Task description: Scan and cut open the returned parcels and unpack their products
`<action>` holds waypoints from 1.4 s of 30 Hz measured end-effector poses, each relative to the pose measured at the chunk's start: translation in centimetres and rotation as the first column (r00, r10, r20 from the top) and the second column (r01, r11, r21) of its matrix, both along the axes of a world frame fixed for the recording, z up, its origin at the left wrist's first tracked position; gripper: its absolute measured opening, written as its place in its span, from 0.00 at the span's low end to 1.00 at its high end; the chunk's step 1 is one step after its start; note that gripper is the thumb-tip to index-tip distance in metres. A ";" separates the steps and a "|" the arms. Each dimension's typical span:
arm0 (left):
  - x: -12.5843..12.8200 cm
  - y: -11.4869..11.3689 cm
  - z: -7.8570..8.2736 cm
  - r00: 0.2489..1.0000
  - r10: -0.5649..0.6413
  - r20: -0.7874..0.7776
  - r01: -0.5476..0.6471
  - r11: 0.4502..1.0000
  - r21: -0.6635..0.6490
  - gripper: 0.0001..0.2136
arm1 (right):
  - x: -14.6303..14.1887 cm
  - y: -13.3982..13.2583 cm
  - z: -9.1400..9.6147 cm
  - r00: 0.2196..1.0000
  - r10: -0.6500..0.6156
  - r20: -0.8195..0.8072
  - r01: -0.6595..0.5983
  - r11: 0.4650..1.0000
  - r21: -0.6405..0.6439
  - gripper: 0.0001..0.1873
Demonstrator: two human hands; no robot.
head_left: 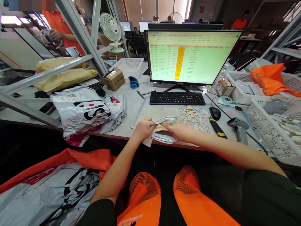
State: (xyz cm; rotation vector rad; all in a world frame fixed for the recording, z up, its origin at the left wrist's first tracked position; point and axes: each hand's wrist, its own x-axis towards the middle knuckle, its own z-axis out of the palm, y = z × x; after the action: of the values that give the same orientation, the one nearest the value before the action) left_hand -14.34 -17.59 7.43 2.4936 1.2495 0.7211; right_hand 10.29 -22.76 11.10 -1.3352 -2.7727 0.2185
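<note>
My left hand (144,129) grips the left end of a small pale, silvery item (166,138) that looks like a pouch with rounded edges. My right hand (176,130) holds it at the upper right, fingers closed on it. The item's upper rim is lifted apart from its lower part, and a tan surface shows between them. A white tag (148,140) hangs below my left hand. Both hands are over the front edge of a printed desk mat (143,110). The item's exact kind is unclear.
A keyboard (177,98) and monitor (192,56) stand behind my hands. To the right are a mouse (214,113), box cutter (217,128), barcode scanner (239,127) and white baskets (270,135). Plastic parcels (82,108) lie left; an orange-edged sack (77,157) is below.
</note>
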 end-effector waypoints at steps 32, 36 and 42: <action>3.2 -10.4 4.5 0.736 -0.071 0.673 0.199 0.973 -0.115 0.19 | -1.2 -10.1 -8.0 -0.185 -0.447 -0.875 0.273 0.832 -0.483 0.21; 3.3 -10.3 4.8 0.745 0.037 0.666 0.153 0.962 -0.224 0.13 | -1.3 -10.6 -8.8 -0.231 -0.498 -0.836 0.216 0.812 -0.543 0.22; 3.7 -10.8 5.2 0.735 0.063 0.675 0.172 0.946 -0.275 0.11 | -1.7 -10.9 -9.5 -0.269 -0.513 -0.815 0.176 0.806 -0.565 0.23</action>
State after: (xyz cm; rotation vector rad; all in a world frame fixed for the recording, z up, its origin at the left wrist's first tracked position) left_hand -10.63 -28.35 12.59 1.7256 0.9064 1.1657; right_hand 8.63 -33.70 1.59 -1.0615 -0.8595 1.0358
